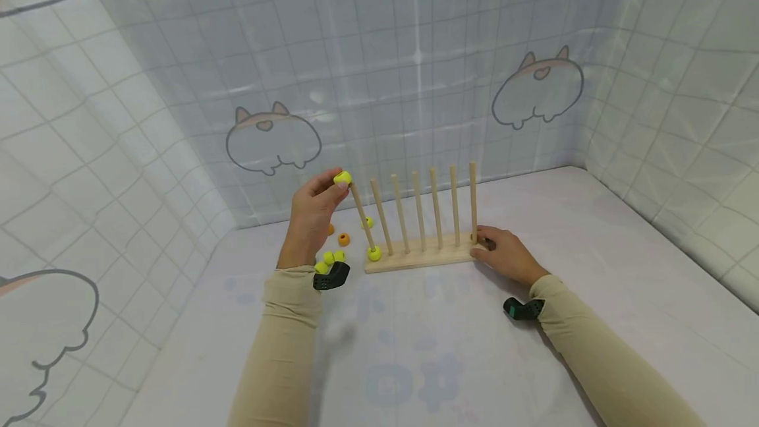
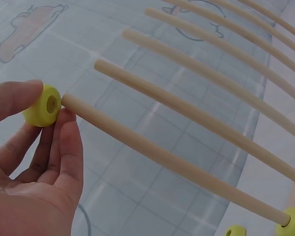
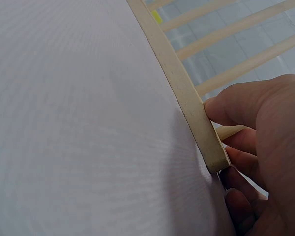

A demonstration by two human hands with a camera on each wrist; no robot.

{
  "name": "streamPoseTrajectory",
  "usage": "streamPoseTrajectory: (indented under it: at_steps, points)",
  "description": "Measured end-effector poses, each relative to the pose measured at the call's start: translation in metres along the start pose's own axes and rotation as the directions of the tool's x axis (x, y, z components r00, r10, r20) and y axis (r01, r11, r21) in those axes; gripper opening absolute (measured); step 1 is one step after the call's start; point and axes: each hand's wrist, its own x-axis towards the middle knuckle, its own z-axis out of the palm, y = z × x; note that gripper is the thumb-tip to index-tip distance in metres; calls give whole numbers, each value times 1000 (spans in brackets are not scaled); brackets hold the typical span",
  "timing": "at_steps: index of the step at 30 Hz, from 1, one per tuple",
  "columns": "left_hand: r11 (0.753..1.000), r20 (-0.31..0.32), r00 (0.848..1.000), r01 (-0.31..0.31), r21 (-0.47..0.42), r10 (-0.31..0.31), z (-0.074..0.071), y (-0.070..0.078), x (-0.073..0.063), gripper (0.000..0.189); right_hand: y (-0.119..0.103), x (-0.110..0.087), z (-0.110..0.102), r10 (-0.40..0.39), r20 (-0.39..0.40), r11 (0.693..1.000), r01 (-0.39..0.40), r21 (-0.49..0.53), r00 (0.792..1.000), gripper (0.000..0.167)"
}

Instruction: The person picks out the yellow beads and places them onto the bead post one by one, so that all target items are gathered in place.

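My left hand (image 1: pixel 311 213) pinches a yellow bead (image 2: pixel 35 112) between thumb and fingers. In the left wrist view the bead's hole faces the tip of the leftmost wooden peg (image 2: pixel 162 155), right at it. Another yellow bead (image 1: pixel 373 254) sits around the foot of that same peg. The pegs rise in a row from a flat wooden base (image 1: pixel 423 258). At the base's right end, my right hand (image 1: pixel 505 254) grips it, thumb on the near edge and fingers around the far side.
Loose yellow beads (image 1: pixel 329 257) and orange beads (image 1: pixel 344 239) lie on the pale table (image 1: pixel 439 328) left of the rack, partly behind the left wrist. A tiled-pattern curtain (image 1: pixel 379 84) with cartoon drawings stands behind, with more sheeting at both sides.
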Motion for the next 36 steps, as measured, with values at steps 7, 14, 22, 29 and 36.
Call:
streamPoseTrajectory:
  at_steps: [7, 14, 22, 29, 36]
  points:
    - [1000, 21, 1000, 7, 7, -7, 2, 4, 1, 45, -1, -2, -3, 2, 1, 1000, -2, -4, 1000, 48]
    - [999, 16, 1000, 25, 46, -26, 1, 4, 1, 41, 1, -2, -1, -10, -5, 1000, 10, -8, 1000, 48]
    - [992, 39, 999, 27, 120, -32, 0, 5, 0, 44, 2, 0, -1, -21, -12, 1000, 21, -10, 1000, 47]
    - [992, 64, 998, 19, 126, -27, 0, 6, 1, 47, 1, 0, -1, -24, -7, 1000, 24, -2, 1000, 49]
    - [992, 62, 997, 29, 123, -37, -1, 6, 1, 45, 1, 1, 0, -15, -7, 1000, 15, -7, 1000, 49]
